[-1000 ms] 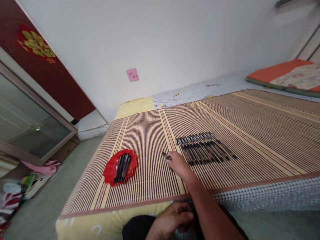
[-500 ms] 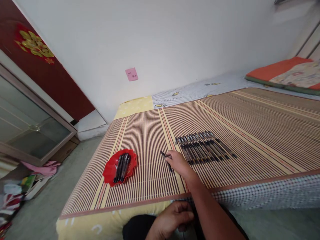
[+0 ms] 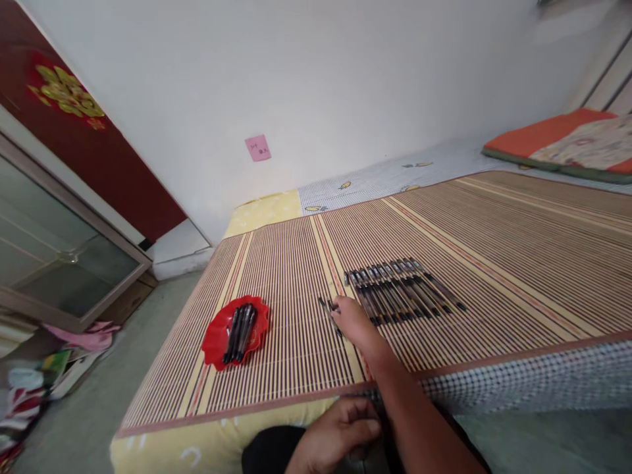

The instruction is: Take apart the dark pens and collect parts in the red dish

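My right hand (image 3: 353, 322) reaches out over the striped bamboo mat (image 3: 494, 263) and is closed on a dark pen (image 3: 326, 308) lying on the mat. Just to its right lies a neat row of several dark pens (image 3: 402, 289), side by side. To the left sits a red plate (image 3: 216, 330) with several more dark pens (image 3: 239, 324) in it. My left hand (image 3: 336, 440) rests low by my lap at the bed's near edge, fingers curled; whether it holds anything is hidden.
The mat covers a bed with a yellow and checked sheet (image 3: 266, 209). An orange-edged cushion (image 3: 563, 141) lies far right. A pink sticky note (image 3: 258, 147) is on the white wall. A glass-fronted red cabinet (image 3: 59, 243) and clutter on the floor (image 3: 39, 368) are at left.
My right hand has shifted the single pen very slightly on the mat beside the row; the view has drifted a little. The left hand stays put.
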A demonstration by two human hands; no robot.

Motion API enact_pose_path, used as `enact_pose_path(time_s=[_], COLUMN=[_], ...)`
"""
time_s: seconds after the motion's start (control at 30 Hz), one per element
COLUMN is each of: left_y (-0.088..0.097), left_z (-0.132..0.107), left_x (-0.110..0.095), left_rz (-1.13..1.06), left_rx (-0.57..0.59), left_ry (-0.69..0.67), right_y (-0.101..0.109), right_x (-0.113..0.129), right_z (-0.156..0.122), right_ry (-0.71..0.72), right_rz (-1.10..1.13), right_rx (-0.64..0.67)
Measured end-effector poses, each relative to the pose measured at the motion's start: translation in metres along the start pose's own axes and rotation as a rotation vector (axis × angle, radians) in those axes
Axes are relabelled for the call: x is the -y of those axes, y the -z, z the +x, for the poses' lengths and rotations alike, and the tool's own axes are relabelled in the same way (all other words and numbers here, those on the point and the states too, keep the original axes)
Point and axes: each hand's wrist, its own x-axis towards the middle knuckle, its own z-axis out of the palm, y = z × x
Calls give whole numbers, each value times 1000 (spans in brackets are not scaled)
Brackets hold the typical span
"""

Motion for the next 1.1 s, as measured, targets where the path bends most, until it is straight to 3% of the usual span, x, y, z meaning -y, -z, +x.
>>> enact_pose_path(time_s=[0.1, 0.2, 0.27, 0.37, 0.53, 0.73, 0.93, 1.1], left_y=[6, 25, 39, 55, 61, 64, 72, 67], left_z=[-6, 3, 18, 43, 72, 81, 61, 38], left_x=[-31, -62, -79, -97, -106, -106, -103, -88], left_rz=[197, 553, 815, 1060, 1094, 1017, 787, 432], left_rx=[-142, -507, -771, -980, -1059, -1099, -1135, -1045], left_ry=[-135, -262, -224, -79, 20, 69, -56, -242], right_y=[0, 2, 3, 4, 3, 8, 7, 4], right_x=[2, 6, 9, 12, 9, 13, 10, 1], right_z=[1, 1, -1, -2, -2, -3, -1, 5], right_ry=[-1, -12, -23, -35, -46, -71, -67, 12], right_rz=[-37, -67, -86, -110, -141, -133, -62, 105], right_rx=[-3, 1, 6, 9, 16, 33, -3, -68])
